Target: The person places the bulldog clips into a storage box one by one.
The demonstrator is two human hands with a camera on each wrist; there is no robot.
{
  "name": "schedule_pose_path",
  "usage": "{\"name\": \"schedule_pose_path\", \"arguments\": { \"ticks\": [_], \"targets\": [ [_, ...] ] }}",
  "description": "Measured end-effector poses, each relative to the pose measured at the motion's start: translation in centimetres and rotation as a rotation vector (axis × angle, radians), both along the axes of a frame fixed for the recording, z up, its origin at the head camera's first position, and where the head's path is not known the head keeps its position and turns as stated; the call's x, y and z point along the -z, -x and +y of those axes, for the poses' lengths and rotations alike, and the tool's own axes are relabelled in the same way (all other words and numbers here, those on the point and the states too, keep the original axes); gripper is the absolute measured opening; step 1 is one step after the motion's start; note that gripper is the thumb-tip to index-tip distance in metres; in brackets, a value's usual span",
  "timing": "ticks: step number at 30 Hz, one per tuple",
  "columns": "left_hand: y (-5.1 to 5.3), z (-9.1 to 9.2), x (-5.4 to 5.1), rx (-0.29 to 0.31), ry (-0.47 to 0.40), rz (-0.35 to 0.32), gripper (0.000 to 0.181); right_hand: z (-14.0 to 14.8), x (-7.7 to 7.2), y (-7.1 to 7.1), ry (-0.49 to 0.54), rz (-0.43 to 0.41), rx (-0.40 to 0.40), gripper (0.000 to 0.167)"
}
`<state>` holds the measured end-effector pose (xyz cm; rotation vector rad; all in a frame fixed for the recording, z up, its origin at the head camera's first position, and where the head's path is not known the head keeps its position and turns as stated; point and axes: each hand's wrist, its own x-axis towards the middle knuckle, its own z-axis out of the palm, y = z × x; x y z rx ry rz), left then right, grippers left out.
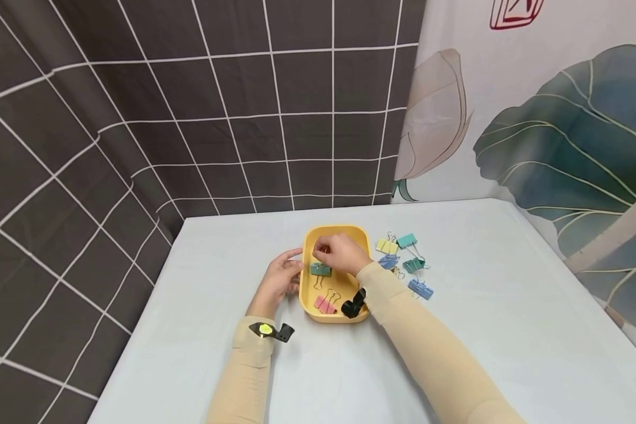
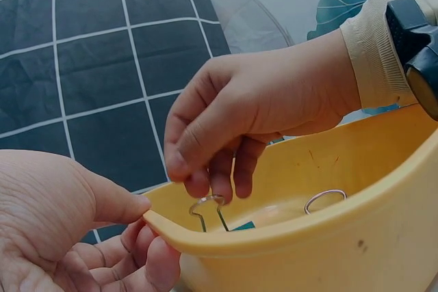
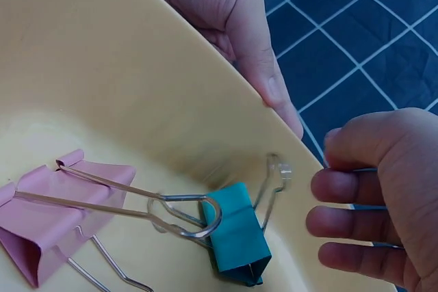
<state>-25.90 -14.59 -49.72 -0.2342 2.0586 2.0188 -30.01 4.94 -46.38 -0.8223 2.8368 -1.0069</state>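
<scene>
Hands at a yellow plastic tray [image 1: 307, 294], seen at the centre of the head view on a white-covered table [image 1: 191, 335]. The left hand [image 1: 280, 279], at the tray's left side, steadies the outer wall; its thumb tip touches the rim and its digits lie along the outside, not clasped over the edge. The right hand [image 1: 342, 253] hangs over the tray's upper part with fingers loosely bent and apart, holding nothing. Below its fingertips, inside the tray, lies a teal binder clip [image 1: 320, 270], one wire handle raised near the tray wall. A pink binder clip [image 1: 325, 304] lies in the tray's lower part; in the right wrist view its wire handles extend towards the teal one. Right of the tray, on the table, is a loose group: a yellow binder clip [image 1: 387, 246], a turquoise binder clip [image 1: 407, 241], a dark green binder clip [image 1: 414, 265] and two blue binder clips [image 1: 420, 289], one partly overlapped by its neighbours. Background: a dark grid-patterned cloth [image 1: 233, 88], upper left, and a leaf-printed curtain [image 1: 577, 129], upper right.
</scene>
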Motion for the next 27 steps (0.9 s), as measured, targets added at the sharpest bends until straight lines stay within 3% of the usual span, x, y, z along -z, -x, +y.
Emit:
{"name": "schedule_pose_path", "arguments": {
  "ticks": [13, 18, 27],
  "targets": [
    [0.0, 0.1, -0.3, -0.005, 0.01, -0.001, 0.042, 0.2, -0.4, 0.2, 0.047, 0.02, 0.052, 0.011],
    [-0.1, 0.0, -0.5, -0.008, 0.02, -0.002, 0.042, 1.4, -1.6, 0.7, 0.094, 0.019, 0.097, 0.014],
    [-0.2, 0.1, -0.4, -0.005, 0.029, -0.007, 0.043, 5.7, -3.7, 2.4, 0.167, 0.065, 0.247, 0.018]
  ]
}}
